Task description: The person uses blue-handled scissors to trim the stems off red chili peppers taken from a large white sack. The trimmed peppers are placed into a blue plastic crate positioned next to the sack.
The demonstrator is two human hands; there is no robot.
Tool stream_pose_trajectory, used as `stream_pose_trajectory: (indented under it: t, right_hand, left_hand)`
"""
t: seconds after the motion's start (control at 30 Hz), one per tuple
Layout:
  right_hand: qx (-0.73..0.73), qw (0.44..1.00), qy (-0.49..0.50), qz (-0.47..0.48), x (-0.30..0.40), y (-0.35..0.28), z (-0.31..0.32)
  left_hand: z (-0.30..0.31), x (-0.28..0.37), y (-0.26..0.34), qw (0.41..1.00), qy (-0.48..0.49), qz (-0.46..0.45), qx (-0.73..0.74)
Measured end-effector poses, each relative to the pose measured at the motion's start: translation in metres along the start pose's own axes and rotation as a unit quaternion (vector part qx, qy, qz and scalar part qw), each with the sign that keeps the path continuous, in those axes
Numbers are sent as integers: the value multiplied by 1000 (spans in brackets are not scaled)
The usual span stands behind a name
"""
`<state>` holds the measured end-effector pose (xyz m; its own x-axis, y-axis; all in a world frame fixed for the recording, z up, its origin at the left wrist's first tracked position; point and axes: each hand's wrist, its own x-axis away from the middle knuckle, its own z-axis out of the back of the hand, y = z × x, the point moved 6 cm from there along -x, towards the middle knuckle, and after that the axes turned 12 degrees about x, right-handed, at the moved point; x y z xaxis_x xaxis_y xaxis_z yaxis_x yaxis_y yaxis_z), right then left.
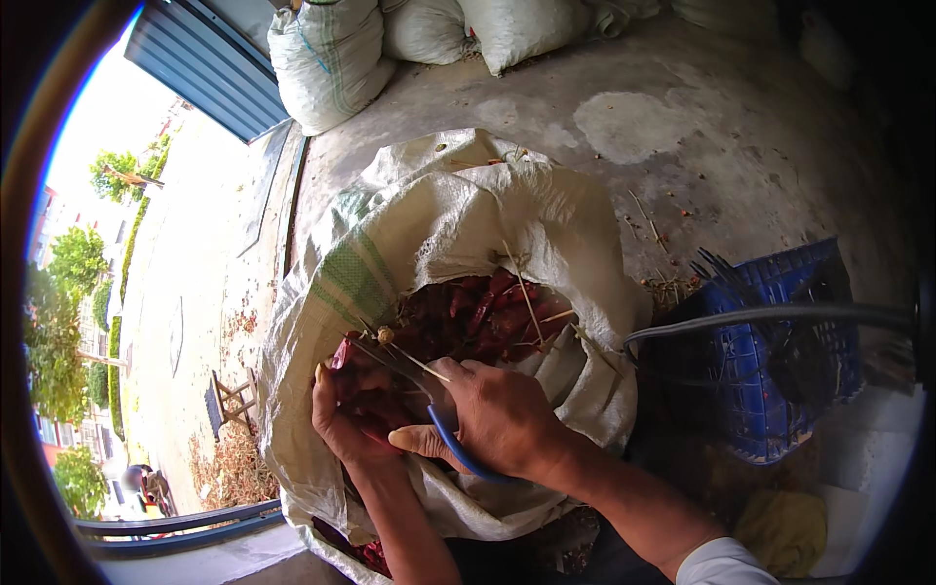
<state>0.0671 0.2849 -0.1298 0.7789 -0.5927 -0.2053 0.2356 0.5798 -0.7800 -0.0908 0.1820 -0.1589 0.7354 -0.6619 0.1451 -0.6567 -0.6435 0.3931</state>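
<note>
A white woven sack (570,212) with green stripes stands wide open before me, its rim folded down. Dried red chili peppers (475,314) lie inside it, with thin dry stalks among them. My left hand (347,424) is cupped at the sack's left part around some red peppers. In my right hand (497,417) is a pair of scissors with blue handles (461,450); the blades point up and left, over the peppers by my left hand. A pale stalk with a small round dry head (385,335) lies across the blades.
Full white sacks (329,66) stand at the back on the concrete floor (716,131). To the right is a blue plastic crate (775,365) with dark items, crossed by a dark cable or strap (768,314). A small folding stool (232,402) stands outdoors at left, beyond a blue-framed opening.
</note>
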Motion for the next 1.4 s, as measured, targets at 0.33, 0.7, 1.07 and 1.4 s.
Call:
stream_pose_trajectory:
  t: [0.33,0.7,1.07,1.4]
  right_hand:
    - [105,993,50,-2,1,2,4]
    - [224,968,101,38,6,1,0]
    - [-137,989,-61,-17,3,4,-8]
    - [-627,775,-2,-74,-11,21,27]
  left_hand:
    - [0,5,-1,978,4,-47,-202]
    - [-18,11,-8,827,-91,-76,-550]
    - [-10,9,6,765,-122,-218,-593]
    - [1,6,6,832,-32,-171,-527]
